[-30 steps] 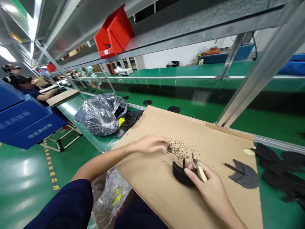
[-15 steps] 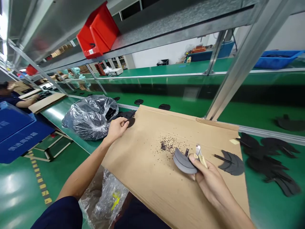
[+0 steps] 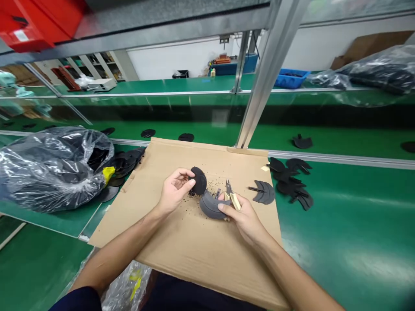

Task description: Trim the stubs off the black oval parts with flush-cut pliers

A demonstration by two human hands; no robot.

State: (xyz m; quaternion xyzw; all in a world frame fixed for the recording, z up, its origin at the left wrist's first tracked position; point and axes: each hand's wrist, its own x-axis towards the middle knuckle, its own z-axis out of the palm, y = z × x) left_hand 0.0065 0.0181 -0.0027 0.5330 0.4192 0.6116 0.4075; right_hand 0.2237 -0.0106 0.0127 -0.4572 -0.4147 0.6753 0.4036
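Between the fingertips and thumb of my left hand [image 3: 176, 190] is a flat black disc [image 3: 198, 180], held up over the cardboard sheet [image 3: 181, 235]. My right hand [image 3: 245, 217] grips a dark grey crescent-shaped part [image 3: 211, 206] with a short stem, together with cutting nippers [image 3: 231, 193] that have pale yellow handles and point away from me. The disc and the crescent part almost meet; I cannot tell if they touch. Small black crumbs [image 3: 212, 185] lie scattered beneath them. Another crescent part with a stem [image 3: 266, 192] rests on the cardboard's right side.
Several black stemmed parts [image 3: 292, 183] are heaped on the green bench right of the cardboard. At left, dark discs [image 3: 125, 162] spill beside a clear plastic bag [image 3: 55, 172]. A metal post [image 3: 259, 82] rises behind the cardboard. Several discs [image 3: 186, 137] lie on the green strip beyond.
My left hand has come from the pile by the bag to the middle of the cardboard, bringing a black disc. My right hand still holds the crescent part and nippers. The view has turned right.
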